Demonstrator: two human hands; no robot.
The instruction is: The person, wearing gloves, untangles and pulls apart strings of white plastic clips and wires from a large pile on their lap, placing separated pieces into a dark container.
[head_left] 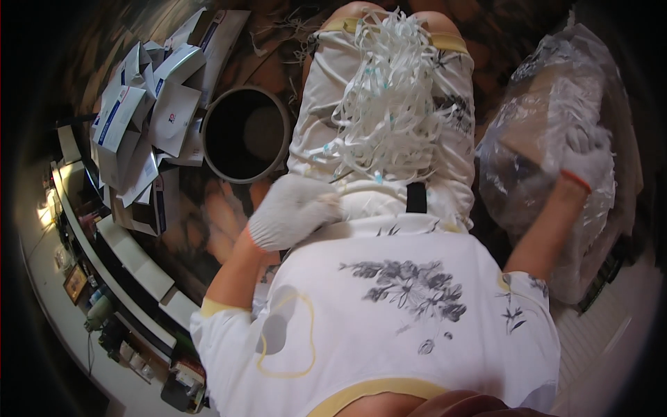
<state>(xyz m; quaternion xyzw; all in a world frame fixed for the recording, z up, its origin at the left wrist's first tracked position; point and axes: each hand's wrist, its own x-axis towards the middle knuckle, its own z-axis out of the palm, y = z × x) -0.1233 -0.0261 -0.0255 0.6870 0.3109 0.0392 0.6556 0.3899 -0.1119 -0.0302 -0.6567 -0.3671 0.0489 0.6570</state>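
A tangled heap of thin white straps (385, 104) with small light-blue bits lies across my lap. Just below its left edge, my left hand (297, 210), in a white knitted glove with an orange cuff, rests near my waist. Its fingers are curled in, and whatever they may hold is hidden. Out to the right, my right hand (587, 151), gloved the same way, is at a large clear plastic bag (531, 111). Blur and glossy plastic make its fingers hard to read. Something brown, like cardboard, shows through the bag.
A round dark bin (246, 135) stands on the floor left of my legs. Beyond it is a pile of white cardboard boxes (174, 118) with blue stripes. Loose strap scraps lie on the patterned floor near my left knee. A long shelf (114, 243) with small objects runs along the left.
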